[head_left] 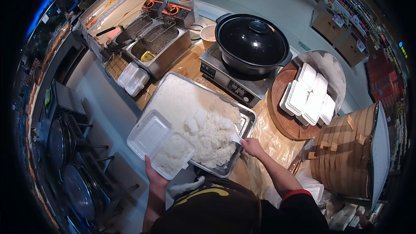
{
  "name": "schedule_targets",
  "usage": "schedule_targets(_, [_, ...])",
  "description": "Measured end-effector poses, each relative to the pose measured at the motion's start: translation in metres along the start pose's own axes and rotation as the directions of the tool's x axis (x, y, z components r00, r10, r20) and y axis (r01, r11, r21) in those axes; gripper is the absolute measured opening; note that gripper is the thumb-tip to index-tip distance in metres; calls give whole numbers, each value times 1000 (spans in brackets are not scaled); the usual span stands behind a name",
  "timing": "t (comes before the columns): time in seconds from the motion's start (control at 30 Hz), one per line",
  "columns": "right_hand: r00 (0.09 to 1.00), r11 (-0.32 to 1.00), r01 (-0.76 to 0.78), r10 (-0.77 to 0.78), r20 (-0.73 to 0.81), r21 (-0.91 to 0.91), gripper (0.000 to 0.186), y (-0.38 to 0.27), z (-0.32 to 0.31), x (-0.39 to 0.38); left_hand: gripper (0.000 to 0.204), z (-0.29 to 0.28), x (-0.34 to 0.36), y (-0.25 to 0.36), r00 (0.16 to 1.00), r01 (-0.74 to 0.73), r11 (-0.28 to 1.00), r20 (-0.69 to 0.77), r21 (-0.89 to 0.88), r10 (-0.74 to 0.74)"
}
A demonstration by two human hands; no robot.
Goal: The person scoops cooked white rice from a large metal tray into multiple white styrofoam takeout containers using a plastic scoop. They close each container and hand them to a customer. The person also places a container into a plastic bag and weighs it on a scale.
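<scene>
A large metal tray of white rice lies in front of me, with the rice loosened into lumps at its right side. My left hand grips an open white clamshell container over the tray's lower left corner, with rice in its base. My right hand is closed on a white paddle, whose head is in the rice by the tray's right edge.
A black lidded pot sits on a cooker behind the tray, beside fryers. Closed white boxes rest on a round board. Stacked bamboo steamers stand at right. Dark round pans are at lower left.
</scene>
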State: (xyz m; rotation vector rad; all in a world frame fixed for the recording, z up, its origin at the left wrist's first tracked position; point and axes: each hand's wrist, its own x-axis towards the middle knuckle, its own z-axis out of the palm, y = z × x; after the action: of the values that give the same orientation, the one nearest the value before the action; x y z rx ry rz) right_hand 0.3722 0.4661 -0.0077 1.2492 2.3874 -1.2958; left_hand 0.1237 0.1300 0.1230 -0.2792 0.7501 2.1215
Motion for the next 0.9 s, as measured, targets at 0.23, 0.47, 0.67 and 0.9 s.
schedule_targets(0.23, [998,979,24,-10,-69,203,42,-1,-2,-42,78,31,32,-6,996,4,998,94,57,-10])
schedule_targets(0.47, [955,991,-124,132,-265,49,40,-47,-5,-77,77,27,91,11,988,70,987,129,143,-89])
schedule_targets(0.67, [878,940,-338,335,-342,54,39,-48,30,-85,75,43,138,30,943,217,957,210,193,-257])
schedule_targets(0.9, [775,811,-454,564,-287,368,41,-72,82,-111,72,39,184,63,838,397,868,268,297,-475])
